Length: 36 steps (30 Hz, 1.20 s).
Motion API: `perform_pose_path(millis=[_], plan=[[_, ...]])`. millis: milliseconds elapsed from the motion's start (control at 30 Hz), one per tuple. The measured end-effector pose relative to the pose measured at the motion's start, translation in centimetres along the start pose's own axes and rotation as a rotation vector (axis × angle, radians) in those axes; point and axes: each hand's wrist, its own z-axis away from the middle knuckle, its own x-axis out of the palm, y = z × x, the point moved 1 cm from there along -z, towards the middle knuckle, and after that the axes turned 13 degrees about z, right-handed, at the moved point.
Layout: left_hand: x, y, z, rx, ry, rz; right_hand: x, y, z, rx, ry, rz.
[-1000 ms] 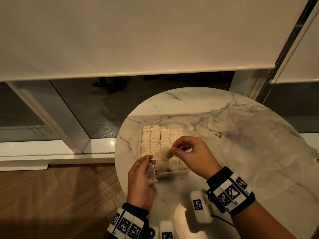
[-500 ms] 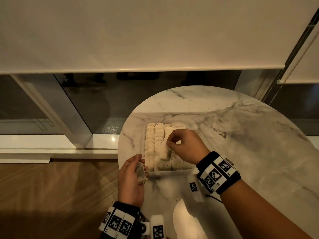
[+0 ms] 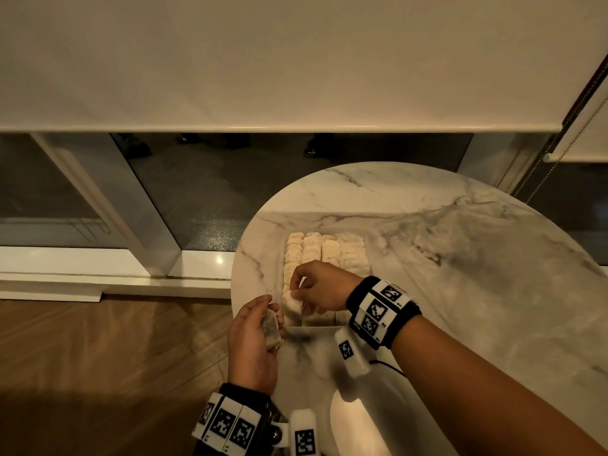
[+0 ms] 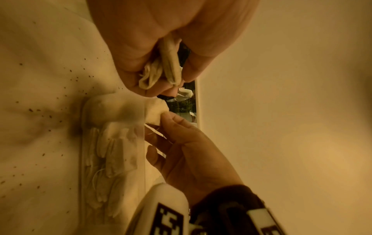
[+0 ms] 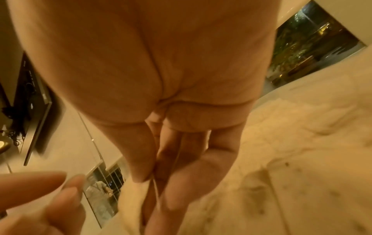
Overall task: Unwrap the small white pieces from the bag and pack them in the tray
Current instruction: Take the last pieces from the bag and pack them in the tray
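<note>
A clear tray [image 3: 324,325] on the round marble table holds several rows of small white pieces [image 3: 329,251]. My right hand [image 3: 296,292] pinches one white piece [image 3: 291,306] between thumb and fingers, low over the tray's near-left corner. In the left wrist view that piece [image 4: 156,111] sits just above the tray's [image 4: 112,159] end. My left hand [image 3: 274,311] hovers beside the table's left edge and grips crumpled wrappers [image 4: 161,68] in its curled fingers. The right wrist view shows mostly palm, and the piece is hidden there.
The marble table [image 3: 460,258] stretches to the right and far side. Dark crumbs [image 4: 40,111] dot it near the tray. Wooden floor [image 3: 115,357] lies left of the table's edge, with a window and roller blind [image 3: 296,60] behind.
My right hand has carried the white piece from over the tray's middle rows toward the near-left corner. The left hand still holds the wrappers close beside it.
</note>
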Motion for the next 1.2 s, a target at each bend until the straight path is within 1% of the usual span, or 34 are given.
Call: perform_pose_path(millis=[167, 467, 533, 667, 800, 933, 1100, 1200], plan=[[-0.1, 0.3, 0.0, 0.004, 0.005, 0.007, 0.9, -0.8, -1.6, 0.010, -0.083, 0.171], [-0.2, 0.2, -0.3, -0.008, 0.038, 0.029, 0.8, -1.2, -1.6, 0.012, -0.085, 0.259], [-0.2, 0.1, -0.2, -0.009, 0.041, 0.019, 0.8, -1.1, -1.5, 0.014, -0.048, 0.275], [-0.3, 0.1, -0.3, -0.015, 0.038, 0.022, 0.5, -0.9, -1.2, 0.021, 0.072, 0.258], [-0.5, 0.0, -0.4, -0.020, 0.043, 0.009, 0.1, -0.7, -0.7, 0.032, 0.108, 0.232], [-0.2, 0.0, -0.2, -0.014, 0.041, 0.006, 0.2, -0.5, 0.2, 0.053, 0.171, 0.267], [-0.1, -0.1, -0.2, -0.005, 0.036, 0.007, 1.7, -1.1, 2.6, 0.014, 0.109, 0.292], [-0.1, -0.2, -0.1, 0.011, 0.041, -0.012, 2.9, -0.8, 3.0, 0.006, 0.066, 0.328]])
